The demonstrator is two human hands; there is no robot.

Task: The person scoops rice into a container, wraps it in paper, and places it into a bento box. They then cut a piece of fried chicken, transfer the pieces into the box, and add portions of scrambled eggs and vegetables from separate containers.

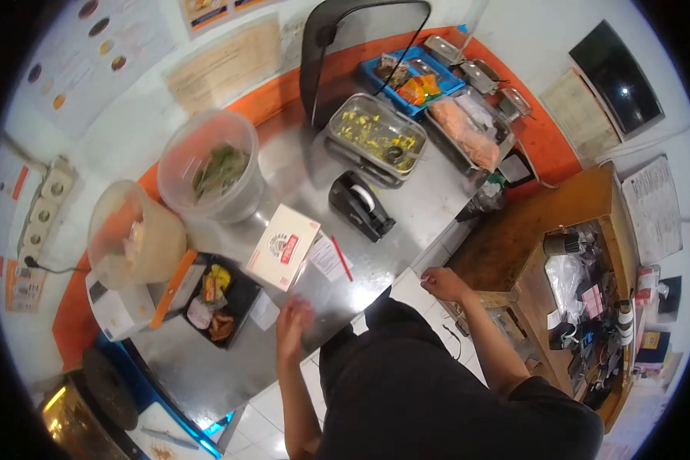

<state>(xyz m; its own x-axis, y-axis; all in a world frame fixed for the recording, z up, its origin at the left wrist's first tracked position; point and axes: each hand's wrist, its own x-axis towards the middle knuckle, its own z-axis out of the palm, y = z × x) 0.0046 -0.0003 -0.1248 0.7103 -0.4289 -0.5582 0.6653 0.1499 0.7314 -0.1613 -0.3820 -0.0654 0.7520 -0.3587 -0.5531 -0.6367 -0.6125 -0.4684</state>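
Over the front edge of the steel table [360, 280] is my left hand [294, 322], slightly blurred, its fingers apart with nothing in them. The closed white and red box [284, 247] lies just beyond it, beside a printed paper slip [328, 259] and a red pen-like stick [342, 258]. My right hand [441, 284] hangs past the table edge near the wooden cabinet, fingers curled; whether it holds anything small is hidden. A black tray [236, 304] with food and packets sits to the left of the box.
A black tape dispenser [360, 205] stands behind the slip. Farther back are a metal tray of yellow-green food [377, 136], a blue basket [412, 77] and a tray of orange food [464, 132]. Two plastic tubs [211, 165] stand left. A wooden cabinet [560, 222] is on the right.
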